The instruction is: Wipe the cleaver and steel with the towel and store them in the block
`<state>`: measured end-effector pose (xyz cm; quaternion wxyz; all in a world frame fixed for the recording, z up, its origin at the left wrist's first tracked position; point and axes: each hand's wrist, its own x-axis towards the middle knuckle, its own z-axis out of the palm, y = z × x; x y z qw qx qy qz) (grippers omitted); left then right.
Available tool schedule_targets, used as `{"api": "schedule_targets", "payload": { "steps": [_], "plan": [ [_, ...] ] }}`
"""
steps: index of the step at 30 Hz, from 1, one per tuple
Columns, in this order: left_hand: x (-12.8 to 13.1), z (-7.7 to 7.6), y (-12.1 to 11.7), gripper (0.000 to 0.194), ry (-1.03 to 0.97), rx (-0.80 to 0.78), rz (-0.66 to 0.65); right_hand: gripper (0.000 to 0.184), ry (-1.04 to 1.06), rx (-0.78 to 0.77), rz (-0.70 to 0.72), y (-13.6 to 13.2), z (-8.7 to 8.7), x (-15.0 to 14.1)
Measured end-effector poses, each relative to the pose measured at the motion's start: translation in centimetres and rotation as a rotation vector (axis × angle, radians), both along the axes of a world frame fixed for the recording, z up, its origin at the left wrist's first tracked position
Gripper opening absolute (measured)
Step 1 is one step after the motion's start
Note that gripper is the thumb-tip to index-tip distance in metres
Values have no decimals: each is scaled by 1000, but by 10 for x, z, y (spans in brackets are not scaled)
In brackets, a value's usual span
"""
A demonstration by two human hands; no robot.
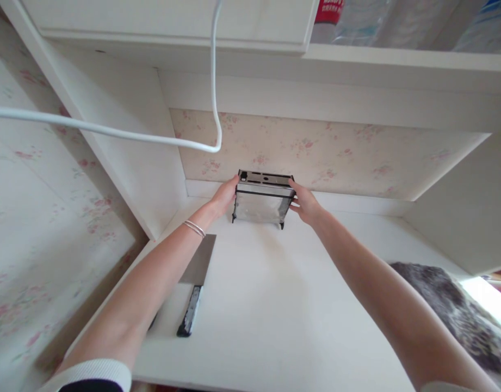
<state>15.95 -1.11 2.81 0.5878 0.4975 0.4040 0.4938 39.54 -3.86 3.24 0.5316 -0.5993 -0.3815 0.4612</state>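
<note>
A small silver and black toaster [261, 199] stands at the back of a white counter [274, 305], against the flowered wall. My left hand [224, 197] grips its left side and my right hand [305, 204] grips its right side, both arms stretched forward. A thin bracelet sits on my left wrist. Under my left forearm, a cleaver [195, 283] with a dark handle lies flat on the counter.
A white cable [111, 129] hangs across the upper left and loops down near the wall. A white cabinet side [123, 147] stands to the left and a shelf with plastic bottles [356, 22] runs overhead. A dark furry thing [454, 305] lies at the right.
</note>
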Motion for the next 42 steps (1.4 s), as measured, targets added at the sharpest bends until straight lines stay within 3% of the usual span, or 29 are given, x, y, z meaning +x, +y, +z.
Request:
{"api": "schedule_targets", "payload": {
  "steps": [6, 13, 18, 23, 30, 35, 38, 42],
  "plan": [
    [-58, 11, 13, 26, -63, 38, 133, 41, 118, 84, 144, 19, 0, -55],
    [-111, -6, 18, 13, -95, 14, 222, 38, 222, 67, 247, 39, -10, -109],
    [-134, -18, 31, 14, -117, -3, 203, 44, 249, 40, 271, 48, -13, -124],
    [-136, -23, 47, 17, -124, 1, 196, 49, 230, 37, 271, 58, -15, -126],
    [-120, -25, 60, 23, -101, 36, 204, 49, 171, 81, 309, 69, -18, -115],
    [-111, -22, 63, 22, -64, 49, 226, 69, 54, 66, 257, 70, -21, -94],
    [-117, -23, 57, 17, -44, 53, 269, 60, -64, 2, 256, 60, -26, -57],
    [-137, -27, 28, 16, -29, 40, 388, 28, -285, -141, 162, 25, -33, 26]
  ]
}}
